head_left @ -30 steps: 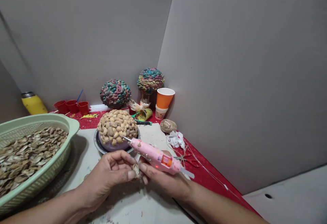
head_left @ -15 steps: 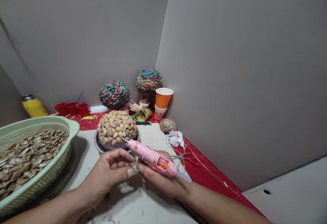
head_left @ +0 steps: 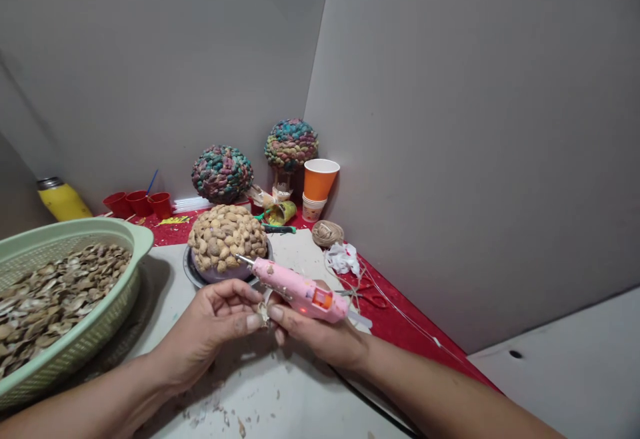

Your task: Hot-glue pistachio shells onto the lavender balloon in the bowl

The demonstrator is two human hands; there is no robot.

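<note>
Green basket point(head_left: 143, 242) of shells, left of left hand point(head_left: 210, 329). Shell-covered ball point(head_left: 227, 237) just beyond both hands. Right hand point(head_left: 320, 339) wraps pink glue gun point(head_left: 295, 289). Left fingertips pinch one shell point(head_left: 263, 312) between the hands: probably light and brittle; grip its edges gently.

1. No lettering can be read anywhere from here.
2. The pink glue gun point(head_left: 295, 289) shows no legible brand.
3. The small paper cup point(head_left: 313, 210), far by the right wall, bears a print too blurred to read.
</note>
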